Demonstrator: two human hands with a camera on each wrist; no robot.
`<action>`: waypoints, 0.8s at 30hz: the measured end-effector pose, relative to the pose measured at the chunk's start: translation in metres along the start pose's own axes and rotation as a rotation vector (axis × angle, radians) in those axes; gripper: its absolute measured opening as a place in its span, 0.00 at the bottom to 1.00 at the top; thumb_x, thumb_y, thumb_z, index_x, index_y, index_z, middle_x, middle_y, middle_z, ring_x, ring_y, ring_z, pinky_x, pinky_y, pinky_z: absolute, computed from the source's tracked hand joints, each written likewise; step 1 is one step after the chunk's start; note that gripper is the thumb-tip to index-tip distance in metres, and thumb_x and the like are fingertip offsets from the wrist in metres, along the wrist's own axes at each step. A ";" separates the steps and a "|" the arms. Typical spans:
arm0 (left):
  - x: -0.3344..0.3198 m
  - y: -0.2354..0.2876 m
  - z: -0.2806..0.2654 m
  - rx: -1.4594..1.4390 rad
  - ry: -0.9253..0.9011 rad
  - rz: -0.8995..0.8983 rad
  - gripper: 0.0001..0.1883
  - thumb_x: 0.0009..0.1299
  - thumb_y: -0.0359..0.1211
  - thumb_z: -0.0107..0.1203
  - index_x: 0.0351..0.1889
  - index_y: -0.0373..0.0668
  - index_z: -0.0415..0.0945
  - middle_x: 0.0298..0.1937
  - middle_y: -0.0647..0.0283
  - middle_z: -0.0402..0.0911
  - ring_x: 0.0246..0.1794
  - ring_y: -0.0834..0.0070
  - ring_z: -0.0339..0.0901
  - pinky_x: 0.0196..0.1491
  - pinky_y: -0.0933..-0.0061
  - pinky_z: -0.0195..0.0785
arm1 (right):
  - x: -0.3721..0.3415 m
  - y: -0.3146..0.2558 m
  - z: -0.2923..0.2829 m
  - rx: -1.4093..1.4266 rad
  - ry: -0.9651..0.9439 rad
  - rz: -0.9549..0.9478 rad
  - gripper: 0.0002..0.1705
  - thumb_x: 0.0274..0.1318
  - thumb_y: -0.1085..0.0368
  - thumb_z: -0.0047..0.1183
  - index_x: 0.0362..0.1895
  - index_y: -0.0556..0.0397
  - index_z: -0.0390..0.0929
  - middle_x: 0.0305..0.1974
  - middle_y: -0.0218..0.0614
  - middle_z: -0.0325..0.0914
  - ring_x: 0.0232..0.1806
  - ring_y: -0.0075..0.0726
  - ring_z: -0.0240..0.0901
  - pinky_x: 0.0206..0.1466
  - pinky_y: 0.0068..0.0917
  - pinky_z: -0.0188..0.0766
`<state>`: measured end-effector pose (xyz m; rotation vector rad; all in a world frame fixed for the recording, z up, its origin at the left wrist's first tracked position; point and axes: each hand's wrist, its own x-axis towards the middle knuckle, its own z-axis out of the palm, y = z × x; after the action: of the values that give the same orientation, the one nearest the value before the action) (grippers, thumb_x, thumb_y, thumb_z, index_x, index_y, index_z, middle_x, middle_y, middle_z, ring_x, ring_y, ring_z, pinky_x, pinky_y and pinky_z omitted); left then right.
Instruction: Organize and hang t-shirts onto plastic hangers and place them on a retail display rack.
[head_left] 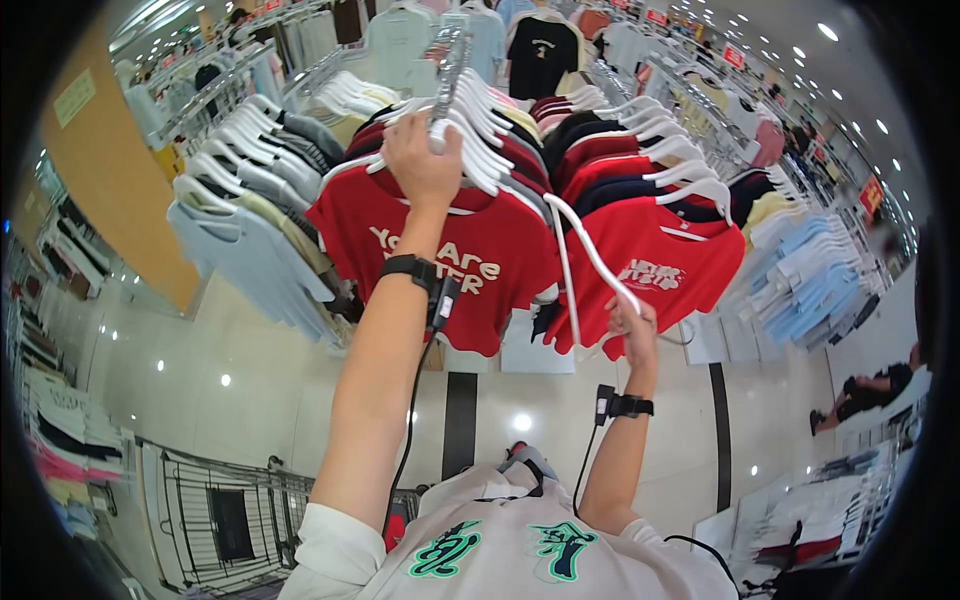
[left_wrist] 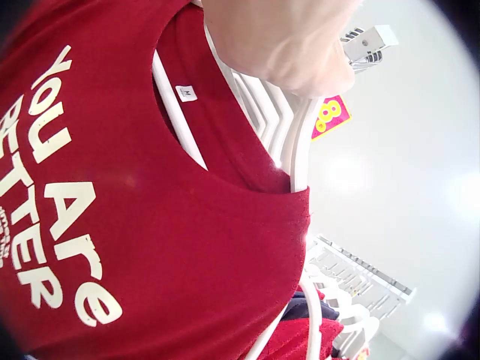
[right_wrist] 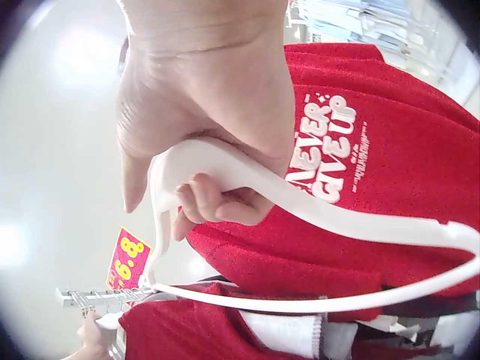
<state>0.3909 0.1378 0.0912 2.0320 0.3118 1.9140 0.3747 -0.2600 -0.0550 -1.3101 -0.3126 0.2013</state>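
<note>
My left hand (head_left: 425, 155) is at the near end of the rail, its fingers curled over the top of the white hanger (left_wrist: 300, 142) that carries a red T-shirt (head_left: 490, 235) lettered "You Are Better". Most of those fingers are hidden in the left wrist view. In my right hand (head_left: 633, 328) is a bare white hanger (right_wrist: 330, 217), gripped at one end of its body with the fingers wrapped round it. It slants in front of the gap between that shirt and another red T-shirt (head_left: 705, 260), lettered "Never Give Up", on the right.
More white hangers with dark and red shirts crowd the rail (head_left: 452, 60). Light blue shirts (head_left: 255, 255) hang at the left, others (head_left: 820, 270) at the right. A wire shopping cart (head_left: 235, 510) stands at lower left. A pink price sign (right_wrist: 127, 259) shows behind the rack.
</note>
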 end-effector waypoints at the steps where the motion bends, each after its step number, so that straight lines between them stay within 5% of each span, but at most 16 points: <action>1: 0.001 -0.001 -0.001 -0.002 0.007 0.006 0.20 0.61 0.39 0.64 0.48 0.39 0.80 0.48 0.58 0.80 0.52 0.54 0.74 0.56 0.51 0.64 | -0.002 0.013 0.000 -0.029 0.030 -0.021 0.24 0.73 0.52 0.54 0.31 0.61 0.79 0.18 0.22 0.65 0.18 0.14 0.55 0.22 0.18 0.48; 5: 0.002 0.000 -0.001 -0.035 0.029 0.036 0.19 0.61 0.39 0.64 0.47 0.40 0.80 0.48 0.58 0.80 0.51 0.54 0.74 0.55 0.52 0.64 | -0.022 0.021 -0.001 0.172 0.257 0.013 0.37 0.77 0.39 0.41 0.28 0.60 0.77 0.16 0.25 0.62 0.15 0.17 0.50 0.21 0.20 0.44; 8: 0.000 -0.001 -0.003 0.009 -0.018 0.022 0.20 0.62 0.39 0.64 0.49 0.39 0.80 0.50 0.56 0.81 0.51 0.53 0.73 0.56 0.52 0.64 | -0.028 0.003 0.004 0.256 0.471 -0.020 0.38 0.75 0.37 0.42 0.27 0.60 0.76 0.15 0.26 0.63 0.15 0.18 0.49 0.20 0.21 0.43; 14: 0.001 -0.003 0.002 -0.003 0.002 0.032 0.20 0.63 0.38 0.64 0.50 0.38 0.81 0.50 0.57 0.81 0.51 0.53 0.74 0.56 0.51 0.64 | -0.026 -0.037 0.009 0.401 0.252 -0.206 0.35 0.77 0.43 0.38 0.27 0.61 0.75 0.15 0.30 0.64 0.15 0.21 0.49 0.20 0.22 0.43; 16: -0.001 -0.001 0.004 -0.008 0.013 0.030 0.20 0.62 0.38 0.64 0.50 0.38 0.81 0.50 0.57 0.81 0.51 0.53 0.74 0.55 0.51 0.64 | -0.028 -0.039 0.025 0.335 0.253 -0.170 0.36 0.77 0.40 0.35 0.22 0.55 0.71 0.12 0.23 0.52 0.15 0.22 0.44 0.21 0.25 0.41; 20: -0.003 -0.002 0.000 -0.015 0.012 0.047 0.20 0.63 0.38 0.64 0.50 0.38 0.80 0.50 0.57 0.81 0.51 0.53 0.74 0.55 0.51 0.64 | -0.032 -0.016 0.036 -0.052 0.322 -0.048 0.36 0.73 0.41 0.42 0.19 0.54 0.75 0.16 0.29 0.69 0.16 0.20 0.57 0.21 0.22 0.46; 24: -0.002 -0.003 0.002 -0.027 -0.011 0.028 0.22 0.63 0.38 0.66 0.51 0.35 0.79 0.50 0.53 0.81 0.52 0.49 0.73 0.55 0.49 0.64 | -0.034 0.027 0.003 0.008 0.326 0.109 0.33 0.72 0.41 0.46 0.24 0.54 0.81 0.17 0.31 0.73 0.14 0.20 0.60 0.19 0.21 0.50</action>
<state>0.3929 0.1391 0.0879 2.0397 0.2544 1.9120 0.3430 -0.2616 -0.0838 -1.3288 0.0363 0.0780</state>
